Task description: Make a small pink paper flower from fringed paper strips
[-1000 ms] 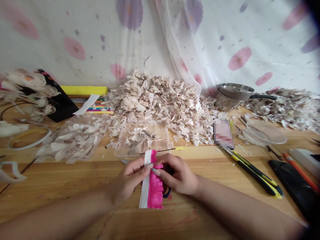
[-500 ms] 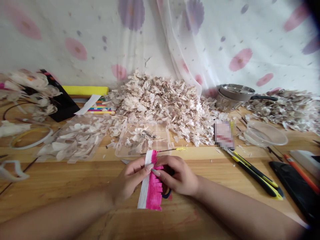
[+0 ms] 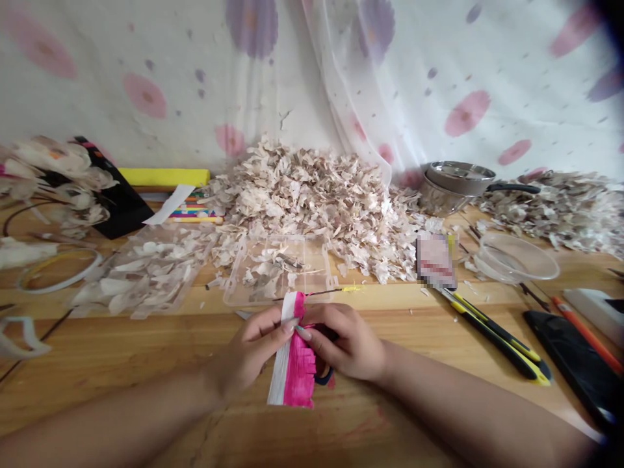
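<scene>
A strip of crepe paper (image 3: 298, 377), white along one side and pink with a cut fringe along the other, hangs between both hands above the table. My left hand (image 3: 260, 341) pinches its white side, thumb on top. With thumb and forefinger, my right hand (image 3: 344, 341) grips the pink fringe at about the strip's upper middle. Under the right hand shows a dark loop (image 3: 324, 376), perhaps a scissors handle; most of it is hidden. Just beyond the fingers lies a thin stem (image 3: 324, 292) with a yellow tip.
A clear compartment box (image 3: 316, 260) holding pale flakes lies ahead, before a large heap of dried petals (image 3: 302, 195). To the right are a yellow-black utility knife (image 3: 497, 335), a phone (image 3: 560, 357) and a clear bowl (image 3: 517, 260). A petal-filled tray (image 3: 146, 273) is at left.
My right fingertips have shifted slightly on the pink fringe, and fewer fringe ends show beside them. The whole view has drifted a little. Both hands keep hold of the paper.
</scene>
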`<state>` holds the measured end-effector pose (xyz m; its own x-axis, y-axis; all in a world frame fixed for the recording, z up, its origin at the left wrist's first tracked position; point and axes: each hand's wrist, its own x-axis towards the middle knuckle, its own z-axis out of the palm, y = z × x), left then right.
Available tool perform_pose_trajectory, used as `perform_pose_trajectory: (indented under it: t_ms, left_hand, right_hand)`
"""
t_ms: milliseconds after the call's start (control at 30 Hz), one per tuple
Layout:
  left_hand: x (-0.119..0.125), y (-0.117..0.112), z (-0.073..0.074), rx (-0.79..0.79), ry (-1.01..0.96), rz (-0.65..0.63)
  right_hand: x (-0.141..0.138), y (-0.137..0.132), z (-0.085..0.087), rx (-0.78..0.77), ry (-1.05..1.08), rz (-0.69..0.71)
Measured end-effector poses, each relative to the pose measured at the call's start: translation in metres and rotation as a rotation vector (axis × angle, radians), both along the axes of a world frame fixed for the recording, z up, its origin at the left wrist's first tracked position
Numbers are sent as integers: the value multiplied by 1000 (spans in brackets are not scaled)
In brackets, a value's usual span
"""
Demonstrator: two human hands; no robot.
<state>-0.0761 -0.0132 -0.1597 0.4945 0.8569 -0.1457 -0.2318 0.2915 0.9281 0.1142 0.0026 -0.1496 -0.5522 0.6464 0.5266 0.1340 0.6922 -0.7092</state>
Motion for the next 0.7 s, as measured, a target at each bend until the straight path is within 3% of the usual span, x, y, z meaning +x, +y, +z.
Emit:
perform_pose_trajectory:
  t_ms: [300,500,700]
  left_hand:
    - [2,1,5,14,29,42]
    - [1,0,3,-5,37,40]
    - [2,-1,4,-22,-1,37]
  right_hand:
    - [0,-4,-1,-52,-48,-85]
    - [-1,0,-1,189,-123,-85]
    - [-1,1,1,339,-160,-174]
